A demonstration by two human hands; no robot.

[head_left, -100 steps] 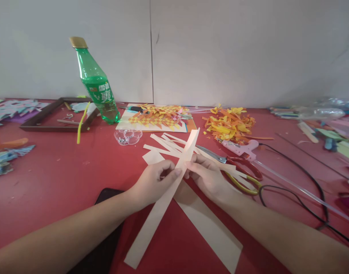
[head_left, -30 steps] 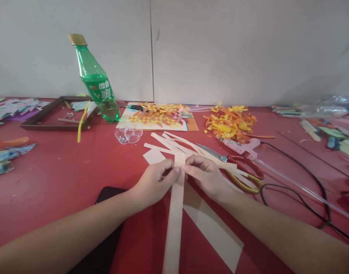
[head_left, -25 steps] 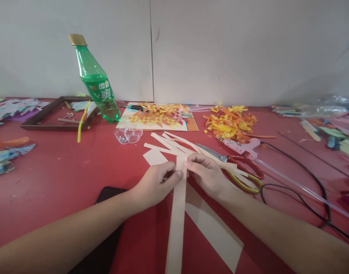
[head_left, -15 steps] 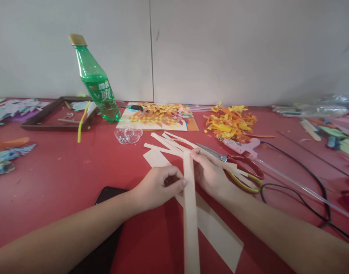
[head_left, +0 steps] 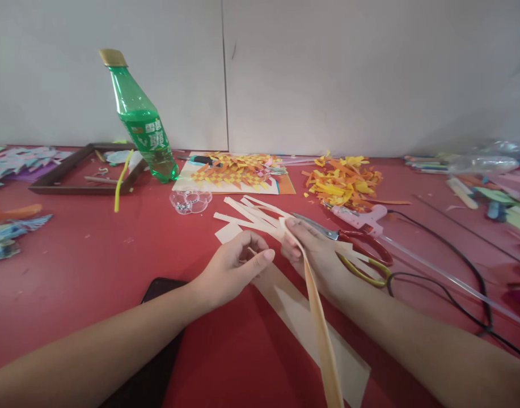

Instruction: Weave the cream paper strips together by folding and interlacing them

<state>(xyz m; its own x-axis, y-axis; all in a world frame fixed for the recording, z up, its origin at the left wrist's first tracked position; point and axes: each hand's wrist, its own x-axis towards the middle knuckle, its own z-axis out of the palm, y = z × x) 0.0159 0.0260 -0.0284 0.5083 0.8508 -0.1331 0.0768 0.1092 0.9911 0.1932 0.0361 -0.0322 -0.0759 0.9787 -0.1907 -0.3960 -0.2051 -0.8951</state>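
Observation:
My right hand (head_left: 313, 249) pinches the top end of a long cream paper strip (head_left: 317, 300), which bends and hangs down toward me. Just left of it, my left hand (head_left: 238, 269) is raised with its fingers curled and a gap between thumb and fingertips; nothing shows in it. Beneath both hands a wider cream paper piece (head_left: 297, 317) lies slantwise on the red table (head_left: 225, 362). Several narrow cut strips (head_left: 251, 214) fan out beyond my hands. Scissors (head_left: 364, 246) with red and yellow handles lie beside my right hand, partly covered by paper strips.
A pink glue gun (head_left: 362, 218) with a black cord lies at right. Behind are a pile of yellow and orange paper scraps (head_left: 345, 181) and a woven paper piece (head_left: 234, 173). A green bottle (head_left: 143, 124), brown frame (head_left: 59, 170), clear flower-shaped tray (head_left: 190, 202) and black flat object (head_left: 157, 340) stand leftward.
My left hand has come off the paper strip and moved slightly left. The strip has turned edge-on, and its lower end has swung right, still in my right hand.

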